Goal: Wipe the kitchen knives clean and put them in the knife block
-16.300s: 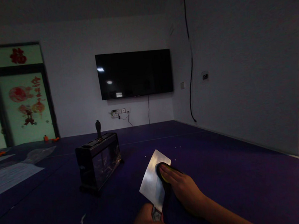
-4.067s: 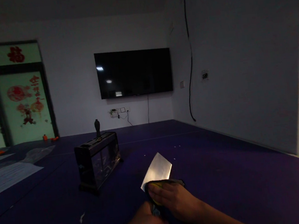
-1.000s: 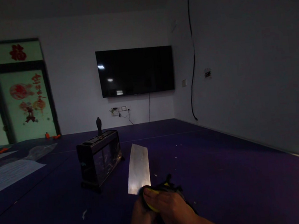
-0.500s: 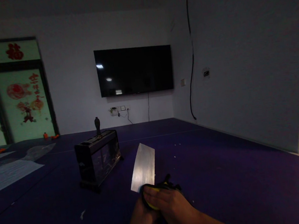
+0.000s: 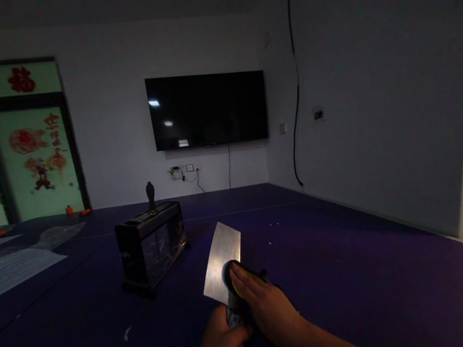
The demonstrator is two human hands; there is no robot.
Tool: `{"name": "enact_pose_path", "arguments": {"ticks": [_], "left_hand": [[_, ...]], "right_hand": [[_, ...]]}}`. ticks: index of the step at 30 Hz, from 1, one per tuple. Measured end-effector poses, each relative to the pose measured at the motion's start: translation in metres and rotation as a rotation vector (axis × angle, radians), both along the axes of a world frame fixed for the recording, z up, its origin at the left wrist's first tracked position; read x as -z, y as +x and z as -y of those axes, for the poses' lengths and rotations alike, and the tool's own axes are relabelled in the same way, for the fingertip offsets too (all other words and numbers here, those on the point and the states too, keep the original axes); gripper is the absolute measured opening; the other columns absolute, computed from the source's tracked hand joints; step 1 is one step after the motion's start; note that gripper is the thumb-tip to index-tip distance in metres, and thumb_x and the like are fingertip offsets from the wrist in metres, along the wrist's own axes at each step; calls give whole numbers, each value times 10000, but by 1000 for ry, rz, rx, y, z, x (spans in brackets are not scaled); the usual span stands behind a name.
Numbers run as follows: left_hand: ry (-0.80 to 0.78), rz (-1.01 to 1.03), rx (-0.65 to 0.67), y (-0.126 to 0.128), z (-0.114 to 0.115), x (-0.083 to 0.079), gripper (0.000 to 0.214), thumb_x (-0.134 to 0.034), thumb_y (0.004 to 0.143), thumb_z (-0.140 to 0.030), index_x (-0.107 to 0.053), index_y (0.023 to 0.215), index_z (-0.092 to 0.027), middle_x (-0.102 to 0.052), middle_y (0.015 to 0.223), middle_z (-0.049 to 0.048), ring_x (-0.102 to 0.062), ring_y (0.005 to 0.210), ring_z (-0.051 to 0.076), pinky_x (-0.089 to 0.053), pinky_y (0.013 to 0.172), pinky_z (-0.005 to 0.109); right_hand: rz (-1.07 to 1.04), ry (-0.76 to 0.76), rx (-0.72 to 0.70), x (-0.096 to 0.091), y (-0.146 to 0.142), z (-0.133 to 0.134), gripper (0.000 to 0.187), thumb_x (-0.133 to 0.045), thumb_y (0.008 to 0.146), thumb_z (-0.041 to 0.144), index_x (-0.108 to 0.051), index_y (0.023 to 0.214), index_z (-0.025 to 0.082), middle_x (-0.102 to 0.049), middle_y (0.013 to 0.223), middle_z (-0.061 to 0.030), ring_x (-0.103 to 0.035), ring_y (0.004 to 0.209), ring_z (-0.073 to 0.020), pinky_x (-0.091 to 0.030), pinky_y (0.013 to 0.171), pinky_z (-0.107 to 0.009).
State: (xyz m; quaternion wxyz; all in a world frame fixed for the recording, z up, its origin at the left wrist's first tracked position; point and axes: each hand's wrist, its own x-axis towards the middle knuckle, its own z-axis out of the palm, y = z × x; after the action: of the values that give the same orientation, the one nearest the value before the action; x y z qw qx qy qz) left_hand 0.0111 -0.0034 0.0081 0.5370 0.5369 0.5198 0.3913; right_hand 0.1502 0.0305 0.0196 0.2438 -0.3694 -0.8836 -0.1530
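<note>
My left hand (image 5: 222,339) is wrapped round the handle of a cleaver (image 5: 218,263), whose broad silvery blade tilts up and away from me. Pressed under the fingers of my right hand (image 5: 270,308) is a black-and-yellow cloth (image 5: 236,284), lying against the lower right part of the blade near the handle. Dark loose ends of the cloth show behind my right hand; much of it is hidden. To the left stands a black knife block (image 5: 152,249) with clear sides, and one dark handle (image 5: 151,196) sticks up from its top.
The purple-blue tabletop (image 5: 354,293) bears small white scraps. Printed paper (image 5: 17,270) and a clear plastic bag (image 5: 61,236) lie at the left, with small orange things (image 5: 69,210) farther back. A television (image 5: 207,109) hangs on the wall beyond, and a black cable (image 5: 297,93) dangles at right.
My right hand and the cloth have moved up, from the blade's base and handle onto the lower blade. The handle and my left hand's grip now show more. The cleaver has barely moved.
</note>
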Motion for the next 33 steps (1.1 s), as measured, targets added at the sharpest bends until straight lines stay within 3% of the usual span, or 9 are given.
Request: {"name": "enact_pose_path", "arguments": {"ticks": [7, 14, 20, 26, 30, 33], "left_hand": [[32, 7, -32, 3, -3, -2, 209, -553, 624, -201, -487, 817, -157, -480, 490, -52, -397, 362, 76, -276, 364, 185], [141, 82, 93, 4, -5, -8, 284, -604, 577, -180, -556, 854, -146, -565, 607, 1, -427, 411, 87, -284, 389, 203], [156, 117, 31, 3, -6, -4, 380, -578, 557, -123, -549, 936, -133, -585, 688, 17, -500, 526, 110, -314, 412, 187], [118, 65, 52, 1, -8, 2, 246, -589, 577, -166, -527, 810, -121, -500, 517, -36, -395, 363, 73, -262, 351, 198], [66, 43, -19, 2, -3, -2, 202, -553, 601, -138, -487, 792, -147, -487, 497, -58, -386, 342, 59, -268, 350, 184], [16, -4, 2, 2, -2, -5, 172, -517, 632, -130, -468, 792, -166, -413, 399, -93, -340, 288, 59, -231, 325, 173]], "right_hand": [[87, 51, -39, -2, -6, 7, 643, -401, 726, -14, -261, 1341, 111, -284, 1378, -105, -388, 1182, -227, -403, 938, -341], [155, 108, -185, -11, -8, 15, 547, -455, 827, 86, -271, 1337, 161, -296, 1380, -53, -432, 1136, -215, -412, 936, -349], [138, 138, -211, -14, -6, 14, 493, -394, 881, 131, -237, 1348, 150, -306, 1375, -43, -264, 1253, -191, -334, 1001, -348], [154, 92, -211, -6, -7, 11, 554, -410, 836, 41, -225, 1351, 128, -278, 1386, -70, -201, 1277, -196, -309, 1018, -334], [146, 60, -160, -3, -7, 8, 600, -403, 797, 1, -215, 1355, 117, -231, 1402, -80, -163, 1284, -215, -305, 1020, -354], [105, 56, -116, 1, -6, 2, 640, -380, 748, -37, -223, 1352, 104, -220, 1404, -90, -145, 1287, -212, -292, 1028, -359]]}}
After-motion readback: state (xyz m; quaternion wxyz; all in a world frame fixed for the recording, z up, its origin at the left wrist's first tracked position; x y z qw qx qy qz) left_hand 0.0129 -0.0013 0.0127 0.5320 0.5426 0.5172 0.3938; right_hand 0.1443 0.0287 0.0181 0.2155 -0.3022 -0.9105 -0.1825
